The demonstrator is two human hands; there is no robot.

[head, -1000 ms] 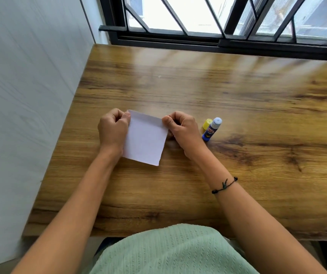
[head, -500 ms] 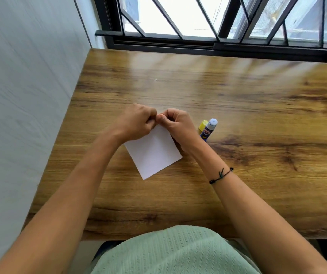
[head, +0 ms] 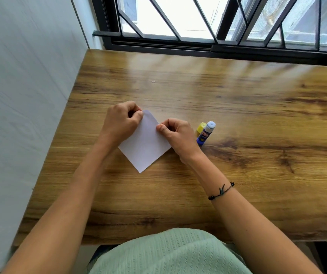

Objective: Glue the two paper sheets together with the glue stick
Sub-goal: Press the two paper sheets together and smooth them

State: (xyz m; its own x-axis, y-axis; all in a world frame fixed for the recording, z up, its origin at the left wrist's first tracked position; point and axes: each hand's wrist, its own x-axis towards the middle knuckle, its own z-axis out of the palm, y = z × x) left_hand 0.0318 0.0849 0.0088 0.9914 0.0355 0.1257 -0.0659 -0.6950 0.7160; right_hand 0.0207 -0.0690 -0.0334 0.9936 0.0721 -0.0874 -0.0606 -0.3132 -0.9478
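Note:
White paper (head: 145, 144) lies on the wooden desk (head: 237, 107), turned like a diamond; it looks like a single stack, and I cannot tell two sheets apart. My left hand (head: 120, 120) pinches its far corner with curled fingers. My right hand (head: 175, 133) presses thumb and fingertip on its right edge. A blue glue stick (head: 206, 133) lies uncapped just right of my right hand, its pale tip pointing away. Its yellow cap (head: 200, 127) rests beside it on the left.
A pale wall (head: 26, 95) runs along the desk's left edge. A black barred window frame (head: 198, 44) borders the far edge. My green top (head: 164, 254) is at the near edge.
The paper has turned from roughly square-on to a diamond. My hands met at its top corner half a second ago and have now moved apart, left to the far corner, right to the right edge.

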